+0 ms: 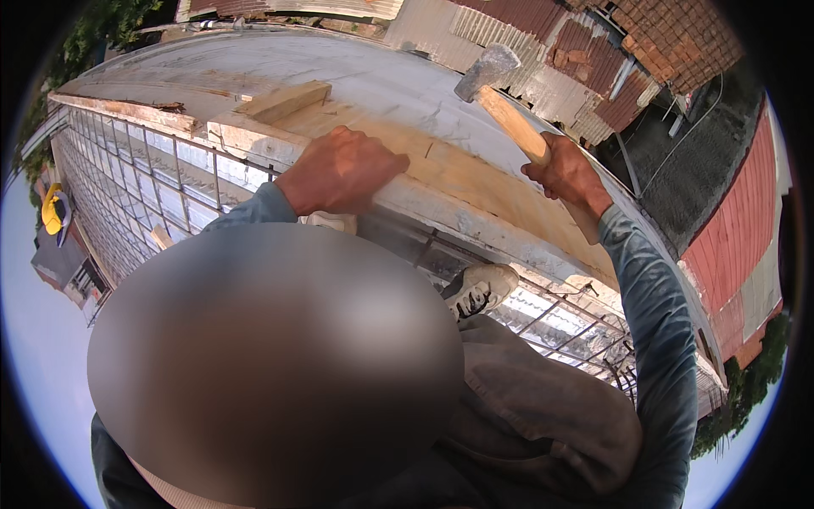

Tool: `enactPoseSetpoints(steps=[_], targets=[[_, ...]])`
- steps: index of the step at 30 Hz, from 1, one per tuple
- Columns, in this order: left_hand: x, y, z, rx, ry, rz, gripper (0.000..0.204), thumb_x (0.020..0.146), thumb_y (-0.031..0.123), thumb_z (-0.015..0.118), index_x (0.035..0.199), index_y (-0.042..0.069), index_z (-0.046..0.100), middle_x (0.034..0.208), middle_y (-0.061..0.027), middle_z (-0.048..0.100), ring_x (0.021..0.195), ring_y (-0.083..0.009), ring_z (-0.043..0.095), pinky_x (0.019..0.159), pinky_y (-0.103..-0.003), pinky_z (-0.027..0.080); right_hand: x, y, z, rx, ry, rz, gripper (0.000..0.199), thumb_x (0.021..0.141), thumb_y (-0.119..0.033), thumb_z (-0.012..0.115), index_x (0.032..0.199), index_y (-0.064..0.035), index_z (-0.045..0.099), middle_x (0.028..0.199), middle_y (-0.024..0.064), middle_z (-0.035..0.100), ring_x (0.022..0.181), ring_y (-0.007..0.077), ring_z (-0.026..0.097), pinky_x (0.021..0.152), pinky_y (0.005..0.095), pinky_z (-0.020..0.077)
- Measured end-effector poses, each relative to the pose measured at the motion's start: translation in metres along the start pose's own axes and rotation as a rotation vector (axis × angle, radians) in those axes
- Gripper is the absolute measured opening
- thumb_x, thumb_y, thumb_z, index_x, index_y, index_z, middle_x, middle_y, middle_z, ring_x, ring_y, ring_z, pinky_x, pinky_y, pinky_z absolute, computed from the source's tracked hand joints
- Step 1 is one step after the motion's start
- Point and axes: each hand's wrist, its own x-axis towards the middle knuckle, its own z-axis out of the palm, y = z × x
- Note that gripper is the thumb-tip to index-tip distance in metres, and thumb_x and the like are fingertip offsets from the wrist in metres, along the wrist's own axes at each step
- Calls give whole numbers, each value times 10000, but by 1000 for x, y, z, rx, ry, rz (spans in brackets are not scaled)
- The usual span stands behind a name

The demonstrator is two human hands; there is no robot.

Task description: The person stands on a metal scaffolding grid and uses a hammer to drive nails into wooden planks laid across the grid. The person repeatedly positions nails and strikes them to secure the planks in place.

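Left hand [343, 170]: fingers curled, pressed palm-down on the board [475, 182] edge.
Right hand [566, 174]: clamped around the hammer [509, 106] handle.
Hammer: raised, head up, above the board's far side.
Board: flat on the slab [280, 68], above the rebar grid [144, 178].
Shoe [479, 288]: on the grid.

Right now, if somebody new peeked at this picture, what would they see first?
Probably the hammer, raised high near the top with its grey head up, gripped by the right hand around its pale wooden handle. Next, the left hand pressing down on the edge of a long wooden board in the middle. Below that, a light shoe stands on a grid of steel bars, with rusty roofs far beneath.
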Motion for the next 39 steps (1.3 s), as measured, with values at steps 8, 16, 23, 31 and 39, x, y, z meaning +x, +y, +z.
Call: enactPoseSetpoints(steps=[8, 16, 23, 31, 39], targets=[[3, 6, -6, -7, -71, -45, 510, 705, 142, 879, 1170, 95, 675, 911, -153, 760, 892, -369, 762, 779, -484, 604, 7, 11, 19, -353, -28, -105, 391, 868, -181, 770, 1179, 23, 650, 850, 177, 727, 629, 276, 710, 650, 436, 579], [-4, -15, 24, 39, 133, 86, 416, 851, 148, 736, 1260, 124, 661, 948, -73, 736, 879, -280, 725, 769, -438, 549, 9, 7, 7, 74, 126, -26, 389, 887, -169, 748, 1215, 10, 641, 897, 174, 736, 639, 229, 716, 632, 391, 594], [-8, 3, 7, 24, -15, -50, 573, 732, 168, 871, 1270, 125, 679, 1021, -118, 766, 1035, -329, 740, 867, -483, 556, 15, 9, 12, -458, 83, -279, 450, 861, -254, 759, 1223, -8, 652, 993, 257, 737, 974, 430, 714, 915, 506, 575], [-3, -8, 14, 60, 82, 58, 506, 817, 190, 793, 1299, 140, 645, 1004, -72, 731, 948, -281, 722, 799, -433, 541, -4, -6, 21, -137, -86, -43, 377, 837, -182, 780, 1148, -6, 661, 840, 188, 719, 695, 375, 730, 831, 479, 599], [-3, -8, 19, -3, 23, -9, 568, 743, 182, 873, 1274, 137, 677, 1002, -115, 759, 1023, -330, 736, 862, -491, 554, 5, -8, 1, 109, 188, -94, 351, 880, -158, 726, 1168, 32, 659, 821, 136, 695, 593, 187, 665, 591, 370, 563]])
